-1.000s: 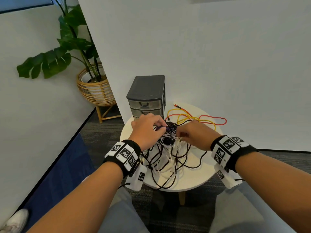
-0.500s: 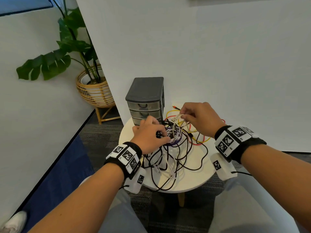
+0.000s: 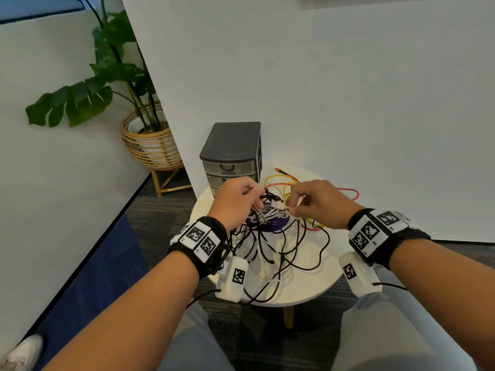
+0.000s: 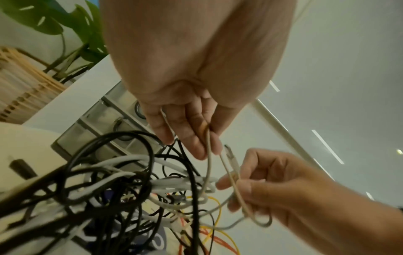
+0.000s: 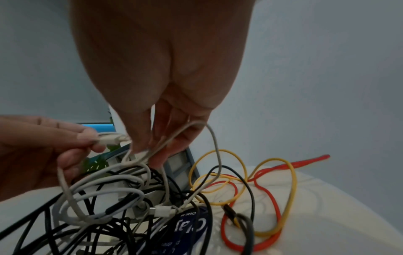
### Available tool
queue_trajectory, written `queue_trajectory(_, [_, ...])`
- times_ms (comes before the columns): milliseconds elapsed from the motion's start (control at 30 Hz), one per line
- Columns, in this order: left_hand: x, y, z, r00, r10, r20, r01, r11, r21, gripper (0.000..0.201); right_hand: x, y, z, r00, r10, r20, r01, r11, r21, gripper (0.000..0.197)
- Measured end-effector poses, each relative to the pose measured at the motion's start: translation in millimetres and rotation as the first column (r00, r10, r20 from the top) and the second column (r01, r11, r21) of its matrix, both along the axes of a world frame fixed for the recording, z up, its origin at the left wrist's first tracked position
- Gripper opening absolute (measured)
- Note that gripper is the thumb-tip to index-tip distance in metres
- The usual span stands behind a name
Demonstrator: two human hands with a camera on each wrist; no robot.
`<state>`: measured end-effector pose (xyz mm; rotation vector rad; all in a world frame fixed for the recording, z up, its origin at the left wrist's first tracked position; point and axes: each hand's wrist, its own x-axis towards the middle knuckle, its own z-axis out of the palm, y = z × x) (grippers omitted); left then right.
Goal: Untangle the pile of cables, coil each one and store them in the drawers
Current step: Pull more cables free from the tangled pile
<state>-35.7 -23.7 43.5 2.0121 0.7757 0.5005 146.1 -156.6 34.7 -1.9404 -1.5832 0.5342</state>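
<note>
Head view is showing both hands now meeting above the pile of cables (image 3: pixel 270 236) on the round table (image 3: pixel 316 285), left hand (image 3: pixel 235 202) and right hand (image 3: pixel 318 203) each pinching the white cable (image 4: pixel 208 162), indicating that extraction is only beginning.

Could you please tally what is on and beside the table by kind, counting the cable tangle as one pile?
Cable pile: 1
Drawer unit: 1
Round table: 1
Potted plant: 1
Hands, left hand and right hand, both pinching a white cable from the pile: 2
Total: 6
</note>
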Motion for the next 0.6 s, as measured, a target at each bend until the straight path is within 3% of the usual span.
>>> queue_trajectory(133, [-3,-4,4,0.991,-0.092,0.101,0.098,0.993,-0.062,0.018,-1,0,-10,0.995,0.066,0.071,-0.052,0.981,-0.186,0.022])
queue_trajectory(233, [-9,-4,4,0.977,-0.182,0.109,0.192,0.977,-0.095,0.018,4,4,-13,0.996,-0.082,0.037,0.087,0.985,-0.149,0.018])
queue_trajectory(433, [-21,6,0,0.974,-0.186,0.129,0.200,0.974,-0.104,0.026,21,12,-14,0.924,-0.378,-0.062,0.376,0.926,-0.042,0.014])
queue_trajectory(533, [-26,6,-1,0.962,-0.223,0.157,0.242,0.964,-0.112,0.024,23,16,-15,0.845,-0.488,-0.218,0.483,0.872,-0.081,0.008])
queue_trajectory(600, [-25,3,3,0.953,-0.247,0.177,0.269,0.957,-0.110,0.021,19,18,-14,0.821,-0.489,-0.295,0.479,0.871,-0.109,0.016])
